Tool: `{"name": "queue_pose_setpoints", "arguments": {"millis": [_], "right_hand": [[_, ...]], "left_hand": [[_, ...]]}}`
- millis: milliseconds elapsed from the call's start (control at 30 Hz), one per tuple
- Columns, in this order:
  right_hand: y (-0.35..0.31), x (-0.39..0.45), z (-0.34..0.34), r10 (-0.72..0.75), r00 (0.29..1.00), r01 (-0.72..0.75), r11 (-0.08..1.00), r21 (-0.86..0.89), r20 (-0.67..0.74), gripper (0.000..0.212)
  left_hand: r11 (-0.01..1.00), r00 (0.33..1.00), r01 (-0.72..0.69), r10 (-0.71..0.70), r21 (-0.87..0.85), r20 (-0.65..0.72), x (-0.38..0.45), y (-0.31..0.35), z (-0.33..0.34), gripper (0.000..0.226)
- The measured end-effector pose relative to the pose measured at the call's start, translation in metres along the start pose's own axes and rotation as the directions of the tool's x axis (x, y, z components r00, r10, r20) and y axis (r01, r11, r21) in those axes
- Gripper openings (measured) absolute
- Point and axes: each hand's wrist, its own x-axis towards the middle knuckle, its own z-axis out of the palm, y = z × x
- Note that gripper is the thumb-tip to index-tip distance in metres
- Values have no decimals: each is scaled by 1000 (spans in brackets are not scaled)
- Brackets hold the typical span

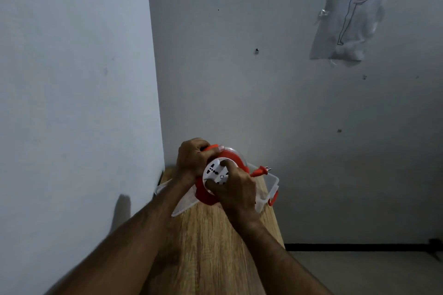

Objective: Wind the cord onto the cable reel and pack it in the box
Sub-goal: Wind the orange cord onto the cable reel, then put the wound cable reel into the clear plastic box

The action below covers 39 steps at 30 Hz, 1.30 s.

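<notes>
Winding nearly done: cable reel (217,178) clamped in left hand (191,159), right hand (236,191) closed on hub; plug (261,171) loose; box (271,189) unpacked.

A plain room in a home, by the look of it: bare pale painted walls (72,79) meeting in a corner, a line drawing (347,14) taped up under clear plastic, a narrow wood-grain counter (215,246), a dark skirting strip (359,247) along the floor.
</notes>
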Motion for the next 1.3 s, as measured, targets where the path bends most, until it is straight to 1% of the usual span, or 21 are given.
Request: {"name": "queue_pose_setpoints", "arguments": {"millis": [33, 100, 300, 400, 567, 633, 667, 700, 733, 767, 800, 833, 867, 900, 933, 967, 1000, 1067, 1133, 1300], "right_hand": [[-4, -2, 3, 72, 997, -71, 996, 57, -21, 60], [-11, -6, 6, 155, 987, -149, 982, 115, -41, 60], [-17, -7, 15, 286, 951, -261, 947, 185, -122, 62], [-20, -5, 16, 338, 930, -300, 924, 237, -142, 59], [-21, -5, 17, 347, 919, -287, 914, 288, -186, 56], [-18, -5, 17, 304, 936, -245, 925, 291, -177, 58], [-16, -6, 17, 254, 951, -202, 941, 272, -174, 58], [-14, -9, 15, 199, 961, -149, 958, 247, -192, 54], [-10, -12, 12, 165, 954, -108, 968, 227, -249, 44], [-5, -16, 11, 175, 925, -100, 968, 229, -338, 29], [-1, -18, 8, 238, 877, -126, 953, 276, -418, 14], [6, -19, 8, 356, 816, -191, 909, 369, -455, 9], [11, -18, 8, 516, 742, -288, 822, 491, -428, 11], [17, -17, 8, 665, 667, -379, 691, 615, -336, 9], [22, -15, 10, 759, 615, -438, 553, 708, -213, 5], [23, -14, 10, 793, 601, -469, 455, 757, -104, 9], [23, -12, 10, 782, 623, -484, 407, 775, -22, 16], [17, -11, 9, 704, 707, -460, 379, 803, 73, 25], [14, -11, 15, 642, 758, -444, 381, 811, 113, 28], [13, -24, 34, 586, 793, -462, 400, 792, 166, 35]], "left_hand": [[1000, 1000, -13, 13, 15, 2, 1, 0, 0, 40], [999, 1000, -27, 27, 43, 12, 1, -2, 1, 41], [1000, 1000, -3, 3, 22, 1, -2, -4, -1, 51], [1000, 1000, -1, 1, 29, -2, 1, -3, -2, 47], [1000, 1000, -2, 2, 31, -7, 1, -3, -2, 38], [1000, 999, 15, -15, 13, -30, -1, -4, -2, 38], [1000, 998, 31, -31, 1, -46, -3, -4, -3, 39], [998, 997, 54, -55, -16, -61, -4, -5, -3, 40], [996, 994, 81, -84, -40, -76, -6, -6, -3, 40], [992, 990, 107, -113, -65, -90, -7, -7, -3, 41], [988, 985, 130, -138, -85, -102, -9, -8, -3, 42], [984, 981, 151, -162, -98, -108, -10, -9, -3, 43], [979, 977, 172, -184, -106, -111, -12, -10, -3, 42], [975, 972, 194, -206, -109, -113, -15, -12, -3, 40], [970, 966, 215, -228, -113, -117, -18, -13, -3, 38], [964, 960, 239, -253, -120, -122, -21, -14, -2, 37], [955, 952, 264, -281, -134, -124, -23, -16, -2, 36], [934, 934, 315, -336, -168, -118, -28, -18, 0, 36], [917, 918, 352, -378, -189, -123, -34, -20, 1, 33], [876, 872, 439, -469, -202, -140, -54, -26, -8, 28]]}}
